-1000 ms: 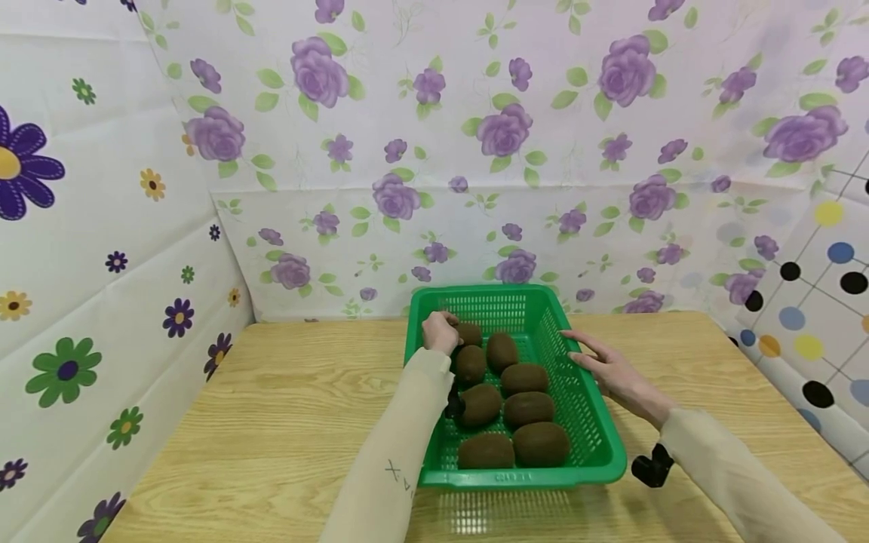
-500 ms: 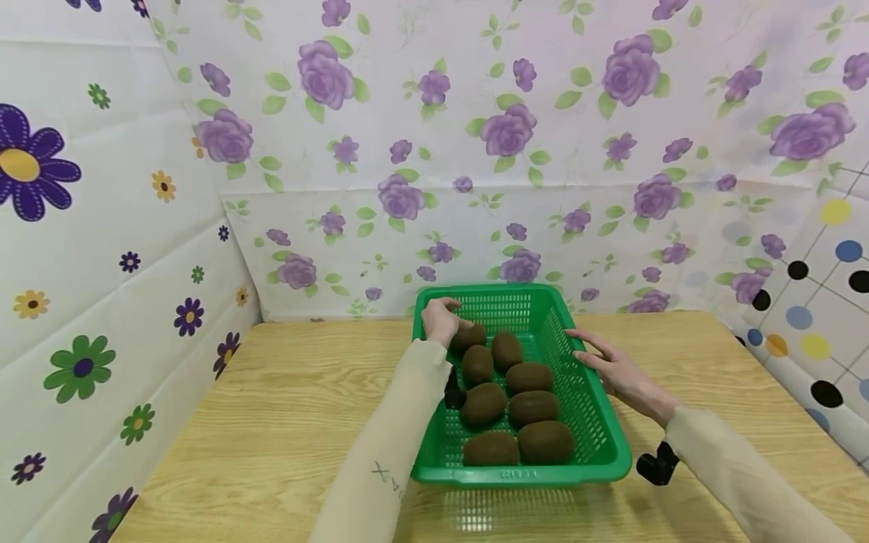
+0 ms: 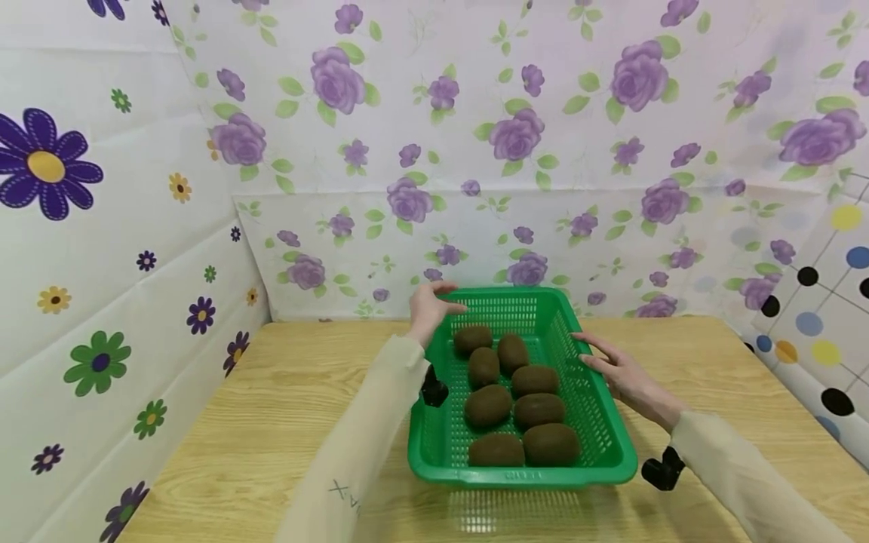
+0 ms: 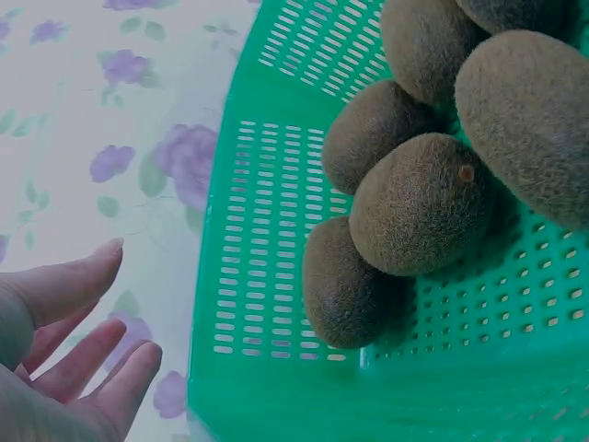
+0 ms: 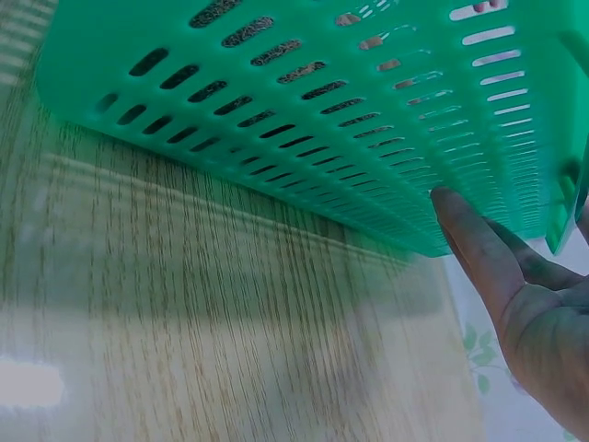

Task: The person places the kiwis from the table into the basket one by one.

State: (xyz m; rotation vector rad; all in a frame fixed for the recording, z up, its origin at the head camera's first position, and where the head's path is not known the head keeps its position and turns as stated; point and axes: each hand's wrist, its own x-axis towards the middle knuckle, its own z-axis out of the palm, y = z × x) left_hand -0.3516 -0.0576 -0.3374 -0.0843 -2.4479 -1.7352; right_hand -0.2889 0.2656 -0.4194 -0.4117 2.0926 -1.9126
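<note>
A green plastic basket (image 3: 536, 477) holds several brown fuzzy kiwis (image 3: 488, 406) spread over its mesh floor. My left hand (image 3: 428, 311) is at the basket's back left corner, thumb and fingers spread, holding nothing. In the left wrist view, the left hand (image 4: 78, 368) hangs outside the basket wall, apart from the nearest kiwi (image 4: 342, 284). My right hand (image 3: 627, 379) rests at the right rim with its fingers extended. In the right wrist view, a fingertip of the right hand (image 5: 543, 331) touches the slotted outer wall (image 5: 304, 120).
The basket stands on a light wood-grain table (image 3: 299, 392). Behind it hangs a white cloth with purple roses (image 3: 421, 151), and a flowered cloth (image 3: 136, 302) covers the left side. A dotted cloth (image 3: 815, 302) is at the right.
My left hand has let go of the kiwi at the back left of the basket and moved up and left to the rim. The right hand stays at the right rim.
</note>
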